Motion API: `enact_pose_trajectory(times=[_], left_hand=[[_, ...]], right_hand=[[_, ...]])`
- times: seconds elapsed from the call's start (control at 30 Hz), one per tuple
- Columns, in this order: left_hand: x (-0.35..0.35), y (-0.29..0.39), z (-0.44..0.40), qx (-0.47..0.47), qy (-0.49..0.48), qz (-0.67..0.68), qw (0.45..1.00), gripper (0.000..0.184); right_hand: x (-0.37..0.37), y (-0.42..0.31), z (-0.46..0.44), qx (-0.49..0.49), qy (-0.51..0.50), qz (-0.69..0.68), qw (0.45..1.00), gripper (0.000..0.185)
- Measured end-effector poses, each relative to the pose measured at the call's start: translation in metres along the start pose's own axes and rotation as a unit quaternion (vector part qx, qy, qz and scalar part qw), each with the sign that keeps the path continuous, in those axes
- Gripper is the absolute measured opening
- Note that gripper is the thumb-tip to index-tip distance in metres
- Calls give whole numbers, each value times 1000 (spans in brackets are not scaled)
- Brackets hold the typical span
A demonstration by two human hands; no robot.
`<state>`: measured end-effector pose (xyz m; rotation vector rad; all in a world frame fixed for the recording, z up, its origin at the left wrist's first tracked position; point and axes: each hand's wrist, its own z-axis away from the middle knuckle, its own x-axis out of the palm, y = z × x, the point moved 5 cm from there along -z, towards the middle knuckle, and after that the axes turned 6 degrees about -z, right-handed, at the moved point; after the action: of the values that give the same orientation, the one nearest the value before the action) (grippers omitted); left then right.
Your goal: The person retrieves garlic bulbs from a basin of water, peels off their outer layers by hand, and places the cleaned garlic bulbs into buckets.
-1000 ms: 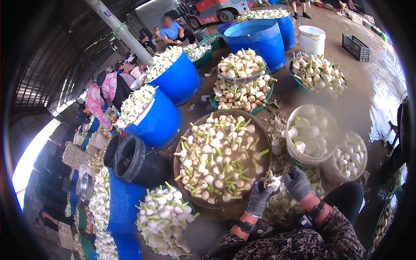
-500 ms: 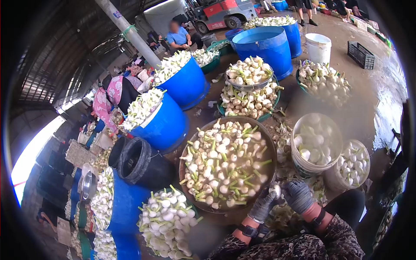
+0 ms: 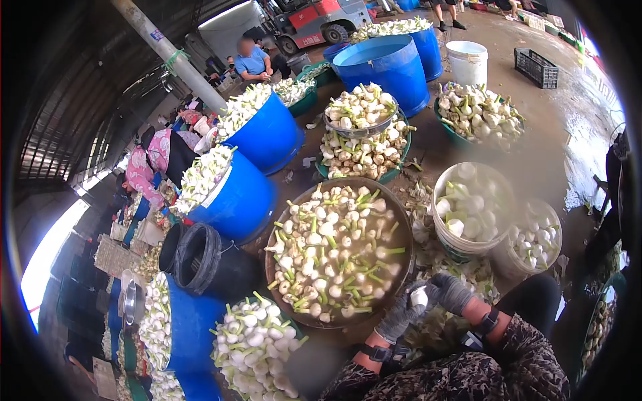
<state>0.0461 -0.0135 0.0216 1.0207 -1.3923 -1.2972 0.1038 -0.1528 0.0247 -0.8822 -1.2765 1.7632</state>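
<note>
Both hands wear grey gloves and meet just beyond my lap. My left hand (image 3: pixel 397 322) is closed around a white garlic bulb (image 3: pixel 419 298). Against the bulb's right side, my right hand (image 3: pixel 452 294) has its fingers curled in; whether it grips the bulb or something small is hidden. Left of them sits a wide round basin (image 3: pixel 269 264) of murky water, full of garlic bulbs (image 3: pixel 334 247) with short green stems. Peeled leaves and skins (image 3: pixel 435 327) lie below my hands. Past my right hand stand two white buckets (image 3: pixel 461 248) (image 3: pixel 558 230) holding cleaner bulbs.
A heap of white garlic (image 3: pixel 257 347) is at front left, beside a black bucket (image 3: pixel 200 260). Large blue tubs (image 3: pixel 244 207) of garlic line the left. Behind the basin a bowl of garlic (image 3: pixel 361 130) tops another pile. A person in blue (image 3: pixel 253 63) sits near a forklift (image 3: pixel 311 23).
My view has shifted slightly, so the surroundings appear further left and a little higher. The garlic bulb has turned between my hands and shows a smooth white face.
</note>
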Motion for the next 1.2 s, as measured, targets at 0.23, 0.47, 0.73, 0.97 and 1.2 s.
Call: enact_pose_trajectory(times=[0.23, 0.47, 0.73, 0.97, 1.2], left_hand=[[-15, -24, 2, -83, -2, -147, 986, 57], [-16, -19, 2, 20, 66, -157, 985, 60], [-11, -17, -3, -62, -15, -148, 987, 49], [-2, 7, -6, 11, 50, -341, 939, 63], [-20, -19, -8, 63, 128, -117, 983, 42]], right_hand=[[15, -19, 14, -233, 90, 309, 918, 20], [14, -3, 4, -35, -19, -92, 995, 18], [10, 5, 1, -165, 68, 108, 978, 20], [-18, 43, -28, 44, 66, 117, 990, 41], [-27, 56, -19, -3, 58, 241, 969, 27]])
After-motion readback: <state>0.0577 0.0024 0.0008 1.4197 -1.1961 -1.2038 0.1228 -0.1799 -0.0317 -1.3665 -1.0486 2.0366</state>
